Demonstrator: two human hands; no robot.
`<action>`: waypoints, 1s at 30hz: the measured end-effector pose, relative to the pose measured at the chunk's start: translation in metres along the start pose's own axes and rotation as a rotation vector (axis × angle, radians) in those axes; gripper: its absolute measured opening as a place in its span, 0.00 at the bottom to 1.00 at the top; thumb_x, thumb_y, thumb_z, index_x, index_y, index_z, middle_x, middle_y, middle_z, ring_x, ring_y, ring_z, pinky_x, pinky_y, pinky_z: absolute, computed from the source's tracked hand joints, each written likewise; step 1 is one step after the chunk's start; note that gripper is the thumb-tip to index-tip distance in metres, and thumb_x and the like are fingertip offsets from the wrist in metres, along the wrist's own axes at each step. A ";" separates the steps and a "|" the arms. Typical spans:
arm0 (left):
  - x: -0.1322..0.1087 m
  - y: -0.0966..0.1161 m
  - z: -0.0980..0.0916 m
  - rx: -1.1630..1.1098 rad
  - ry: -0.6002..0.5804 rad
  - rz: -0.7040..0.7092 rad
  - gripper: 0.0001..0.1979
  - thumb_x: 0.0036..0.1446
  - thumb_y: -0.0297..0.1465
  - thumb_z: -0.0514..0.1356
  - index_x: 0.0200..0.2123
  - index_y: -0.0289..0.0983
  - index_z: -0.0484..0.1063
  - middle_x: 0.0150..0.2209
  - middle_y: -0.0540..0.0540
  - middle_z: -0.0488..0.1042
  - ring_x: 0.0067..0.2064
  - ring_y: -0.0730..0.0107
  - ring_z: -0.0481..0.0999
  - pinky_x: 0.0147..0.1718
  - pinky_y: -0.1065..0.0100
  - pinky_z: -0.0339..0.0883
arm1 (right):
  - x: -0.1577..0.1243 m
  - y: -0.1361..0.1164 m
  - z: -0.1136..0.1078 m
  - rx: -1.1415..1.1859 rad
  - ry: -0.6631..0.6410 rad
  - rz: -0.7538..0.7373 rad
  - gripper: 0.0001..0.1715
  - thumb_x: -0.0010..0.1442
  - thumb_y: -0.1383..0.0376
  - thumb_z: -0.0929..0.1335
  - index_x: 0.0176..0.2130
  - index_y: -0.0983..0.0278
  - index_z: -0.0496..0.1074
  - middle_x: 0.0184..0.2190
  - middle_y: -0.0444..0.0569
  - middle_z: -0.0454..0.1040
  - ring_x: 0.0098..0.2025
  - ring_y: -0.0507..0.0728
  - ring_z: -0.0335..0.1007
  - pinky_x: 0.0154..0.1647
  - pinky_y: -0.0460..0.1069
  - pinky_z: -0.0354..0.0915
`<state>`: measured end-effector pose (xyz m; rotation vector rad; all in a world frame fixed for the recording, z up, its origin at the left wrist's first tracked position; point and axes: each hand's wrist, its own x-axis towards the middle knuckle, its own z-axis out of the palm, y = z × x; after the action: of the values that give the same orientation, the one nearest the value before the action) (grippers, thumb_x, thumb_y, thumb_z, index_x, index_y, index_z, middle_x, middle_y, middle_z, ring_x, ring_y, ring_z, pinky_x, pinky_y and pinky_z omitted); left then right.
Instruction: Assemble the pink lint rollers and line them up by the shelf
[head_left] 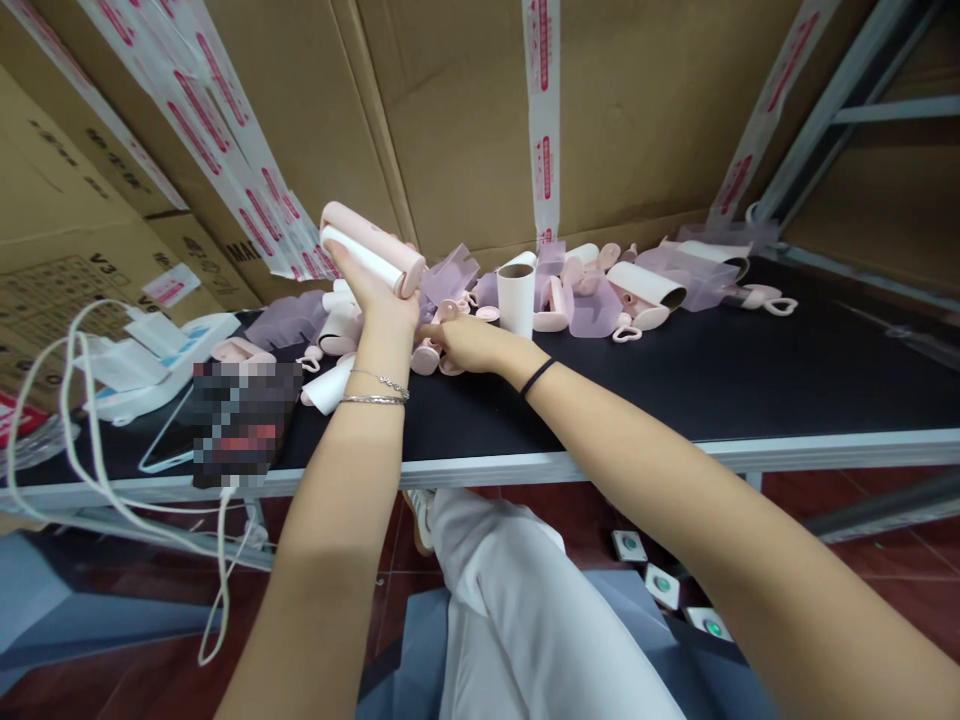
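Observation:
My left hand (375,285) is raised above the table's far side, its fingers wrapped round a long pink roller case (379,240) with a white roll (364,262) lying along it; together they look like a lint roller. Low in the pile, my right hand (472,342) has its thumb and forefinger close together among small round pink parts (425,358). Whatever is between those fingertips is hidden. Just right of that hand a white paper roll (516,300) stands upright. Translucent purple covers (596,305) and pink pieces with ring ends (626,328) lie further right.
At the left are a power strip (172,360) with white cables and a phone (169,435). Tall cardboard boxes (457,120) line the back of the black table (787,390). A metal frame (814,110) rises at the right. Several small white boxes (661,586) sit below the table.

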<state>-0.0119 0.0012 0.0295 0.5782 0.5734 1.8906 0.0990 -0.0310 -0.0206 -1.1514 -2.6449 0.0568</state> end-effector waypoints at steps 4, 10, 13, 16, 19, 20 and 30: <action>0.000 0.000 0.001 0.017 0.015 0.003 0.27 0.61 0.57 0.44 0.39 0.41 0.67 0.39 0.44 0.74 0.47 0.62 0.77 0.38 0.66 0.76 | -0.001 0.002 -0.004 0.104 0.026 0.004 0.16 0.60 0.74 0.62 0.47 0.67 0.69 0.40 0.54 0.77 0.35 0.56 0.68 0.35 0.48 0.58; -0.004 0.000 0.001 0.046 0.014 -0.008 0.29 0.61 0.57 0.41 0.41 0.40 0.67 0.40 0.43 0.74 0.49 0.60 0.77 0.40 0.64 0.76 | -0.001 0.003 -0.005 0.195 0.042 0.028 0.16 0.67 0.68 0.57 0.46 0.68 0.69 0.43 0.57 0.77 0.39 0.58 0.70 0.40 0.50 0.60; -0.005 -0.001 0.002 0.022 0.018 0.002 0.29 0.61 0.57 0.42 0.39 0.39 0.67 0.38 0.43 0.74 0.49 0.61 0.76 0.42 0.65 0.75 | -0.002 0.002 -0.009 0.176 0.091 0.040 0.19 0.66 0.70 0.57 0.52 0.67 0.68 0.47 0.58 0.76 0.44 0.60 0.70 0.43 0.51 0.61; -0.003 -0.003 0.001 0.009 0.002 0.021 0.27 0.60 0.57 0.45 0.36 0.40 0.65 0.36 0.44 0.73 0.49 0.63 0.76 0.42 0.67 0.74 | -0.005 0.001 -0.018 0.150 0.295 0.066 0.20 0.65 0.71 0.56 0.52 0.66 0.67 0.49 0.57 0.74 0.47 0.60 0.69 0.47 0.52 0.62; 0.000 -0.004 -0.001 0.023 -0.003 -0.009 0.26 0.60 0.57 0.45 0.34 0.40 0.64 0.36 0.44 0.72 0.49 0.63 0.76 0.38 0.68 0.73 | -0.011 0.000 -0.030 0.157 0.488 0.090 0.20 0.65 0.71 0.54 0.51 0.63 0.67 0.49 0.54 0.73 0.50 0.60 0.67 0.51 0.53 0.62; 0.000 -0.004 -0.001 0.026 -0.009 -0.019 0.26 0.60 0.57 0.46 0.33 0.40 0.64 0.35 0.44 0.72 0.49 0.63 0.76 0.36 0.69 0.73 | -0.013 -0.001 -0.033 0.155 0.531 0.101 0.20 0.65 0.71 0.54 0.50 0.62 0.67 0.49 0.53 0.72 0.51 0.60 0.67 0.52 0.54 0.62; -0.010 -0.004 0.005 0.062 -0.052 0.024 0.28 0.60 0.59 0.45 0.32 0.41 0.63 0.33 0.44 0.71 0.50 0.62 0.73 0.40 0.67 0.71 | -0.020 -0.003 -0.041 0.126 0.721 0.206 0.21 0.65 0.72 0.53 0.52 0.62 0.65 0.51 0.53 0.66 0.51 0.58 0.65 0.53 0.54 0.63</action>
<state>-0.0023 -0.0055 0.0293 0.6752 0.5948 1.8807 0.1206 -0.0505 0.0154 -1.1265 -1.8655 -0.1296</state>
